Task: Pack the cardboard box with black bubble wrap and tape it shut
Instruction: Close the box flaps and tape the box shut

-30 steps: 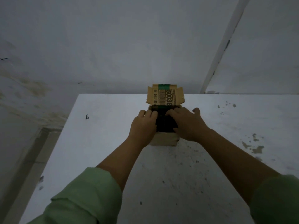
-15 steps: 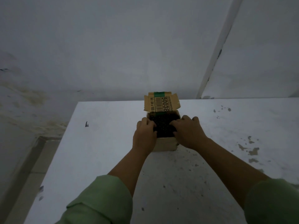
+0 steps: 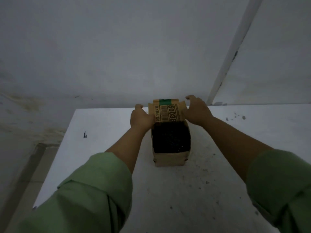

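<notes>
A small cardboard box stands on the white table, its top open. Black bubble wrap fills the inside up to the rim. The far lid flap, printed with a barcode, digits and a green stripe, stands upright behind the opening. My left hand grips the flap's left edge. On the flap's right edge sits my right hand, fingers curled over the top corner. No tape is in view.
The table's far edge runs just behind the box, against a pale wall. A white pipe slants up the wall at the right. The table's left edge drops to the floor. Dark specks and stains dot the tabletop.
Both hands have left the bubble wrap they were pressing down and moved back to the upright lid flap, taking hold of its two sides. The wrap now shows uncovered.
</notes>
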